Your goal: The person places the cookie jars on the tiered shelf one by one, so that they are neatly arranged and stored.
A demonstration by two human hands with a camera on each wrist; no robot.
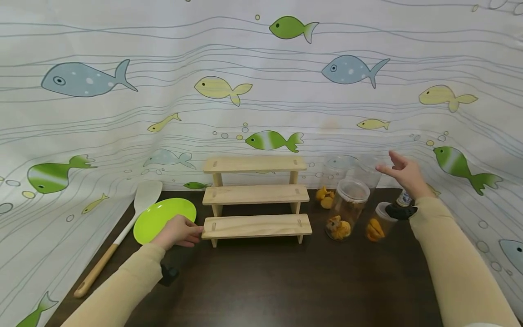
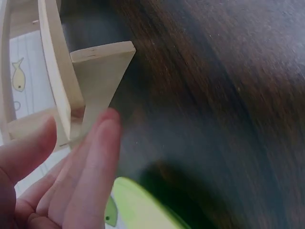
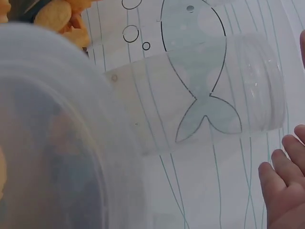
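Note:
A three-step wooden stand [image 1: 257,195] sits against the back cloth. My left hand [image 1: 180,232] is at the left end of its lowest step, fingertips at the edge; in the left wrist view the fingers [image 2: 97,167] are nearly straight and the thumb is apart. Whether they touch the wood is unclear. At the right, my right hand [image 1: 404,175] hovers beside the top of a tall clear jar [image 1: 369,172], thumb and fingers apart, holding nothing. The right wrist view shows this clear jar [image 3: 205,95] near the fingers [image 3: 281,179].
Right of the stand, a lidded jar [image 1: 349,204] holds orange and brown pieces; another clear jar [image 1: 333,170] stands behind it. A smaller white-lidded jar [image 1: 380,222] and a blue-and-white item [image 1: 403,198] are farther right. At left lie a green plate [image 1: 163,218] and a long-handled spatula [image 1: 122,234].

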